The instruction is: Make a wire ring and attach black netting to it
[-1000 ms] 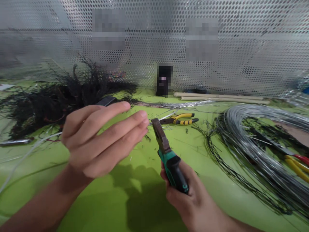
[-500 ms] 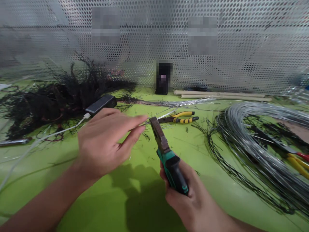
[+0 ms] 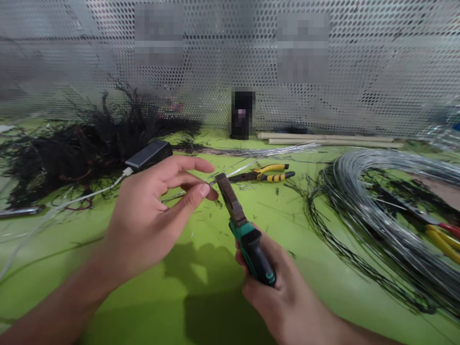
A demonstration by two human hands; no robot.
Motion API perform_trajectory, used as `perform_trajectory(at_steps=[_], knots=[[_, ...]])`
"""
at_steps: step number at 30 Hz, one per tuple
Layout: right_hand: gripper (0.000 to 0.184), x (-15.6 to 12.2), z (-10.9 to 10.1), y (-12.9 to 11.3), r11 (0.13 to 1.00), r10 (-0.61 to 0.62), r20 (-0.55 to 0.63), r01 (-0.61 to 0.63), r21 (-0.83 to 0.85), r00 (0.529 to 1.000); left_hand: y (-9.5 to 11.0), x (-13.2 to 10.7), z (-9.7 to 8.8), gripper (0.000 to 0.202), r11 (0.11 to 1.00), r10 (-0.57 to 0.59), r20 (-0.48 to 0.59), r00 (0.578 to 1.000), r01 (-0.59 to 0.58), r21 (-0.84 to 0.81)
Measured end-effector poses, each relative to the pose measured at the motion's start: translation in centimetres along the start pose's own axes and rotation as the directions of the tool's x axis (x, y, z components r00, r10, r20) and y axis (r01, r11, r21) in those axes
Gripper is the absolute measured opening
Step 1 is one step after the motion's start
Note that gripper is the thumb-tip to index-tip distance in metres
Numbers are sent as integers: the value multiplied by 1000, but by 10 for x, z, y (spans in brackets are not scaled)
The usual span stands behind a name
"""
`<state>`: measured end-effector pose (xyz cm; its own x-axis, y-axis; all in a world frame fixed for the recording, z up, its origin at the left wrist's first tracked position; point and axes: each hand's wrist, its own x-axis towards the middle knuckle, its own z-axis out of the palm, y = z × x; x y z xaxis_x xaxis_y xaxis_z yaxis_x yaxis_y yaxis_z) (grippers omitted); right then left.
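Observation:
My right hand (image 3: 276,278) is wrapped round the black and green handles of a pair of pliers (image 3: 233,203), whose dark, worn jaws point up and away from me. At the jaws' tip they meet a thin silvery wire (image 3: 237,169); whether they bite it I cannot tell. Thumb and a bent finger of my left hand (image 3: 151,211) pinch the wire just left of the jaws, the index finger raised clear. Behind the jaws lie yellow and black pliers (image 3: 269,173) on the green table (image 3: 215,297).
A large coil of wire (image 3: 352,191) lies at right, with red and yellow handled tools (image 3: 443,239) inside it. Black wire strands (image 3: 334,244) curve beside it. At left are a dark tangled bundle (image 3: 72,148), a power bank (image 3: 151,154) and white cable (image 3: 89,195). Perforated metal (image 3: 215,57) stands behind.
My left index finger has lifted away from the thumb, and the hand has opened somewhat around the wire. The pliers have shifted slightly left in view, still in my right hand.

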<state>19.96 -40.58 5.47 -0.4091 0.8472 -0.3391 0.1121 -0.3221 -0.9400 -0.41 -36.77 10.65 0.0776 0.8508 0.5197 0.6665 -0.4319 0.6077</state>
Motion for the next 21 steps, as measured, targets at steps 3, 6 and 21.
perform_trajectory(at_steps=[3,6,21], knots=[[19,0,0,3,996,-47,-53,43,-76,997,0,3,-2,17,995,-31,85,996,39,-89],[19,0,0,3,996,-52,-62,47,-74,997,-2,3,-3,19,999,37,89,995,-35,-18],[23,-1,-3,-2,996,2,27,-5,85,1000,-10,1,-8,15,561,639,133,758,-577,593]])
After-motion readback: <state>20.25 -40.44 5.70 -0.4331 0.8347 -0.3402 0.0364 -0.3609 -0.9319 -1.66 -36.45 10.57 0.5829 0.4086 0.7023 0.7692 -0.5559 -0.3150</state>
